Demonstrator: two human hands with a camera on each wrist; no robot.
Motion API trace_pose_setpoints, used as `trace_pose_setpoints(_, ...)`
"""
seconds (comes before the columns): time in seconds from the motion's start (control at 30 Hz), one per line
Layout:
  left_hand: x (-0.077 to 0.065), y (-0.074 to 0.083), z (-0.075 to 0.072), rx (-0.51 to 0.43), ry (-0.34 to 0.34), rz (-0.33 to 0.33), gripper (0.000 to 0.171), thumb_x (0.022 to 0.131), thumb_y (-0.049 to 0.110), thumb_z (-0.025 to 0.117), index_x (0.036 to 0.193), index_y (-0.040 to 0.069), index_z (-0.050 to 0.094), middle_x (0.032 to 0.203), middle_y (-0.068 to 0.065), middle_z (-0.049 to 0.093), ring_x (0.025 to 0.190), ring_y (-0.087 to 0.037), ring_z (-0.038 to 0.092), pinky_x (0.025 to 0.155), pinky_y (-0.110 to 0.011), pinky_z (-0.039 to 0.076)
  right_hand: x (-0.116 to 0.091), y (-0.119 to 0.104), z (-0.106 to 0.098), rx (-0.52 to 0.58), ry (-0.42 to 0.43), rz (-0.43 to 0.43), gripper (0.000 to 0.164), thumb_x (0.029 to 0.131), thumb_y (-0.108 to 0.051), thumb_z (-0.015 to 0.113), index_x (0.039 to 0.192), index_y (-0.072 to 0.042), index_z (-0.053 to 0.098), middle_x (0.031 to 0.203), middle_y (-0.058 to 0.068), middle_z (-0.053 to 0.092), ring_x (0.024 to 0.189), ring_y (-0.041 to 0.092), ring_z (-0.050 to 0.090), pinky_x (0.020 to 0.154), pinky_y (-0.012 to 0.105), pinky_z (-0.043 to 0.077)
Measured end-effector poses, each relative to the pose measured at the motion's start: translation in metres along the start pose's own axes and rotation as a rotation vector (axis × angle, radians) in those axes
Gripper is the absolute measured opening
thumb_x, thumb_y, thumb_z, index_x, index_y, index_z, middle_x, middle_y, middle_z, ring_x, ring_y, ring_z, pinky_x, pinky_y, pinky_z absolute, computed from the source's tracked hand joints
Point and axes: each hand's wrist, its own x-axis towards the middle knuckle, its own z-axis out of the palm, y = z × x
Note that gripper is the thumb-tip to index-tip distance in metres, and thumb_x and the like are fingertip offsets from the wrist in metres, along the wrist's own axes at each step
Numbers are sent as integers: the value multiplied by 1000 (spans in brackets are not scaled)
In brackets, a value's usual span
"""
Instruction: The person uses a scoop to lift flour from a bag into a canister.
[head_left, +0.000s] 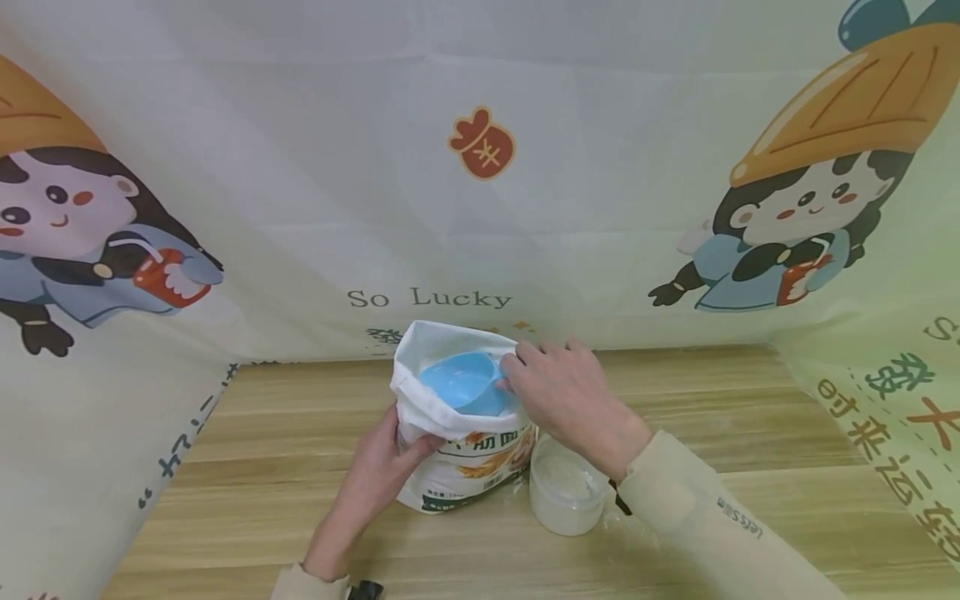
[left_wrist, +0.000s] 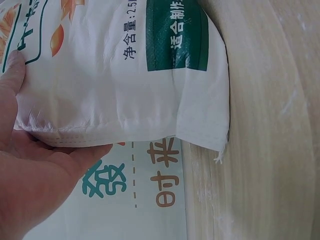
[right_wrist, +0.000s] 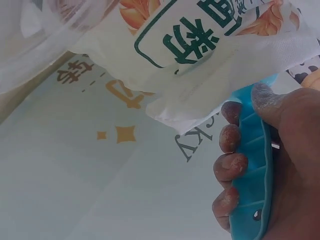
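Note:
A white flour bag (head_left: 468, 471) with green lettering and orange wheat pictures stands on the table, its top folded open. My left hand (head_left: 381, 458) holds the bag's left side, thumb on the printed front and fingers round behind, as the left wrist view shows near the bag's stitched edge (left_wrist: 115, 132). Inside the bag mouth lies the bowl of a blue scoop (head_left: 457, 379). My right hand (head_left: 566, 396) grips the scoop's ribbed handle (right_wrist: 252, 170) above the bag's right rim, fingertips dusted white. The flour's surface in the bag is mostly hidden by the scoop.
Right of the bag, below my right wrist, stands a clear round tub (head_left: 567, 504) with whitish contents. White powder traces mark the wooden tabletop (head_left: 675, 546) near it. A printed cloth backdrop (head_left: 600, 275) rises behind and at both sides.

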Motion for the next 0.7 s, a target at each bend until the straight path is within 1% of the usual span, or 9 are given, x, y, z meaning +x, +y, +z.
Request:
trace_pose_setpoints(0.2, -1, -1, 0, -3, 6, 1, 57, 93, 25, 79, 142, 6, 54, 131, -18, 67, 122, -38, 62, 101, -60, 52, -1, 1, 7, 50, 4, 35, 28, 107, -39, 56, 109, -14, 67, 96, 1, 65, 80, 24, 62, 59, 34, 47)
trace_pose_setpoints(0.37, 0, -1, 0, -13, 2, 1, 57, 93, 25, 79, 142, 8, 54, 132, -17, 66, 124, -39, 61, 102, -61, 51, -3, 5, 11, 107, 18, 58, 27, 106, -39, 58, 112, -14, 68, 99, 1, 66, 81, 25, 63, 57, 36, 50)
trace_pose_setpoints(0.53, 1, -2, -1, -11, -11, -4, 57, 94, 26, 78, 142, 8, 53, 134, -16, 66, 126, -39, 60, 103, -62, 50, -5, 10, 15, 149, 62, 60, 26, 105, -37, 60, 112, -13, 67, 101, 2, 67, 75, 24, 63, 53, 35, 50)
trace_pose_setpoints(0.7, 2, -3, 0, -15, -17, -2, 58, 94, 25, 78, 143, 9, 52, 134, -16, 66, 126, -39, 61, 103, -62, 50, -9, 15, 15, 197, 78, 69, 25, 105, -35, 62, 112, -12, 67, 105, 3, 70, 73, 20, 62, 50, 33, 48)
